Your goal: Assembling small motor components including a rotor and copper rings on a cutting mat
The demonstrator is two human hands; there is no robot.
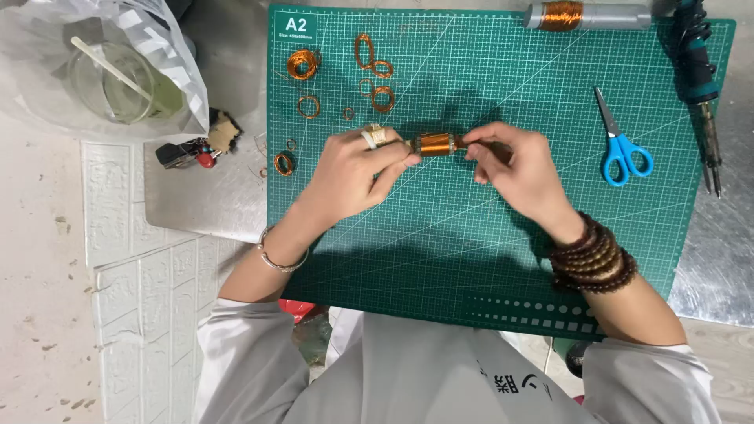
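Both my hands hold a small copper wire coil [436, 144] wound on a rod, just above the green cutting mat [487, 259]. My left hand [353, 169] grips the left end of the coil with fingers and thumb; a ring sits on one finger and a bangle on the wrist. My right hand [514, 165] pinches the right end of the rod; dark bead bracelets wrap that wrist. The rod itself is mostly hidden by my fingers.
Several loose copper wire loops [302, 64] lie at the mat's upper left. Blue-handled scissors [620, 149] lie at the right, a soldering iron [700, 86] at the far right, a grey tube with copper winding [585, 16] at the top. A plastic bag with a glass cup [118, 78] sits upper left.
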